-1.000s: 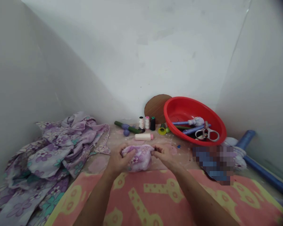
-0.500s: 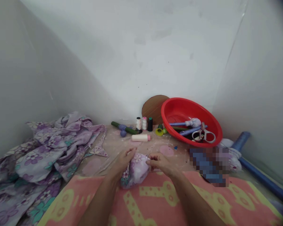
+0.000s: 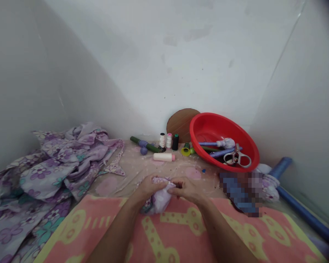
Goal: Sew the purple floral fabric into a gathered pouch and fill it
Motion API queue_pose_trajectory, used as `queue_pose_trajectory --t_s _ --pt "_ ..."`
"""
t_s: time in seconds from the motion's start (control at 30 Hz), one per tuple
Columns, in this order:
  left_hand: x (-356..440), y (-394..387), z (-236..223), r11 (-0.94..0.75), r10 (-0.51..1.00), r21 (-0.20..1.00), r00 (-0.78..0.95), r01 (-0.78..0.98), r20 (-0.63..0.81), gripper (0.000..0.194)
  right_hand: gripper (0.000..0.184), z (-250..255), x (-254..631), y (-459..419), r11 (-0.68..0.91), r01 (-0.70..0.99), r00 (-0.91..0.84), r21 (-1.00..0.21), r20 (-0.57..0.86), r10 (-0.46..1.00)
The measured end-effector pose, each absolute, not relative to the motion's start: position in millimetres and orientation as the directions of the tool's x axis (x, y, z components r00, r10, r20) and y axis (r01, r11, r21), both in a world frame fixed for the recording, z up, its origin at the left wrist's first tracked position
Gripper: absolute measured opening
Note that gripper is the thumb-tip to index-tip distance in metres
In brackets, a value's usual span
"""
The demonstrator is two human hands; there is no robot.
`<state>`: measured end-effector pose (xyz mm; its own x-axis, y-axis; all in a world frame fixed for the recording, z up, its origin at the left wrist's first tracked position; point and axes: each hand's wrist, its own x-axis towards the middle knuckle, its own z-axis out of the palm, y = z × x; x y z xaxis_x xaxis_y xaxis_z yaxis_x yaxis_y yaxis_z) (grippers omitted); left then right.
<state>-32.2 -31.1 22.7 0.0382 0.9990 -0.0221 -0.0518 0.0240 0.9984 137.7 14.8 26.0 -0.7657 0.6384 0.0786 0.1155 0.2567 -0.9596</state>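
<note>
the left hand (image 3: 150, 187) and right hand (image 3: 186, 190) have their fingers curled closed, gripping a bundle of floral cloth (image 3: 160, 201) that sits at the near edge of a pink and yellow mat (image 3: 186, 233), with a red basin (image 3: 222, 135) well beyond.

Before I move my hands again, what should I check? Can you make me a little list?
1. Left hand holding the flowered cloth bundle: ok.
2. Right hand holding the same bundle: ok.
3. Scissors lying inside the red basin: ok.
4. Cream thread spool lying apart from your hands: ok.
5. Cloth pile on your left, apart from your hands: ok.
6. Blurred patch on your right: cannot tell what it is.
</note>
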Motion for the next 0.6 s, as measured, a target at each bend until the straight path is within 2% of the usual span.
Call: queue_pose_trajectory --t_s 0.23,0.3,0.47,0.6 --pt "-36.3 -35.3 22.1 -0.021 0.990 0.998 0.139 0.066 0.012 0.028 0.015 24.7 144.3 16.6 0.522 0.219 -0.765 -0.824 0.187 0.616" --pt "-35.9 -36.6 21.7 -0.013 0.993 0.999 0.121 0.044 0.008 0.028 0.015 25.3 148.0 17.0 0.553 0.234 -0.765 -0.799 0.200 0.612" --pt "-33.9 -39.3 21.3 0.003 0.994 0.999 0.109 -0.051 0.003 0.027 0.016 26.5 152.7 17.3 0.556 0.121 -0.827 -0.822 0.226 0.515" --pt "-32.3 -40.6 21.4 -0.001 0.992 0.999 0.128 -0.045 0.006 0.025 0.015 23.9 152.7 18.4 0.628 0.228 -0.792 -0.744 0.233 0.564"
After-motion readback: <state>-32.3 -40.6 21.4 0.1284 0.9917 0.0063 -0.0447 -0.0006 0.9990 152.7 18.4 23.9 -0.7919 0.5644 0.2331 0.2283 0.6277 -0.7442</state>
